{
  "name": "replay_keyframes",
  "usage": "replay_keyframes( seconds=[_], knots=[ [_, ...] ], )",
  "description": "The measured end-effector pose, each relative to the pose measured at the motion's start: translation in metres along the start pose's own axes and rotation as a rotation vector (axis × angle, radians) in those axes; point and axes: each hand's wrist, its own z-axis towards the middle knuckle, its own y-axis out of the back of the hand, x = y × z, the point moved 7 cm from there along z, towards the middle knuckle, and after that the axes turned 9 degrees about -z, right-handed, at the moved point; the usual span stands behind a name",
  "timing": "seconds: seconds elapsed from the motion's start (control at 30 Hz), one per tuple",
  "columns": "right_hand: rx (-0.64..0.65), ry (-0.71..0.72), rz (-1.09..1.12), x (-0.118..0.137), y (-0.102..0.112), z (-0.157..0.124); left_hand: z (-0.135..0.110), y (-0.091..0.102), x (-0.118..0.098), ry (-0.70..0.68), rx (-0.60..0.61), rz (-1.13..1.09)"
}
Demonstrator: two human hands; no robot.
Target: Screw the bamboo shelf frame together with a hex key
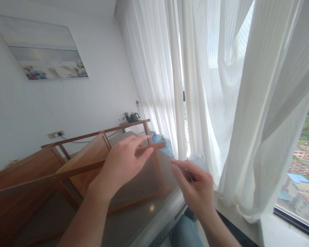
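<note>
Just past the spread fingers of the left hand (125, 159), a wooden frame (87, 167) lies on the glossy dark tabletop (128, 226), with the end of one rail showing between thumb and forefinger; whether the skin touches the wood I cannot tell. Nearer the wrist of that hand and off to its left, the frame carries flat wooden panels (89, 151) set at a slant between its rails. To the right of the rail end, and apart from it, the right hand (197, 183) has thumb and forefinger pressed together at the tips, the other fingers curled in; a thin pale glint shows in their hollow, too small to name, and I cannot tell whether anything is pinched between the tips. Below these fingers run the tabletop's silvery edge and a knee in blue jeans (186, 233). Beyond the left fingertips stand blue-tinted water bottles (167, 146), and farther off a black kettle (134, 117). Well beyond the left hand, on the wall, are a framed picture (51, 51) and a socket (55, 134) with a plug in it. Behind and above the right fingers hang white curtains (206, 85).
</note>
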Motion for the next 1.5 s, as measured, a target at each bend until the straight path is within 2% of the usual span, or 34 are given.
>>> replay_keyframes(
  seconds=[0.1, 0.27, 0.57, 0.73, 0.9, 1.0, 1.13, 1.33, 1.5],
  knots=[
    [-0.059, 0.104, -0.056, 0.014, 0.002, 0.012, 0.003, -0.01, -0.002, -0.019, 0.096, -0.028],
    [-0.062, 0.227, -0.089, 0.029, -0.009, 0.024, 0.003, -0.014, -0.005, -0.023, 0.157, -0.032],
    [-0.019, 0.243, -0.063, 0.024, -0.024, 0.021, 0.003, -0.009, -0.003, -0.025, 0.094, -0.121],
    [-0.018, 0.179, -0.026, 0.018, -0.022, 0.019, 0.003, -0.007, -0.003, -0.014, 0.068, -0.155],
    [0.01, -0.069, 0.111, -0.006, -0.024, 0.016, 0.0, -0.009, -0.003, 0.0, 0.068, -0.168],
    [0.026, -0.15, 0.215, -0.02, -0.03, 0.018, 0.0, -0.01, -0.004, 0.003, 0.075, -0.175],
    [0.1, -0.176, 0.32, -0.032, -0.045, 0.021, 0.001, -0.01, -0.007, -0.011, 0.078, -0.15],
    [0.19, -0.157, 0.41, -0.034, -0.06, 0.016, 0.001, -0.012, -0.009, -0.028, 0.079, -0.14],
    [0.174, -0.151, 0.41, -0.033, -0.061, 0.014, 0.001, -0.015, -0.012, -0.054, 0.088, -0.122]
  ],
)
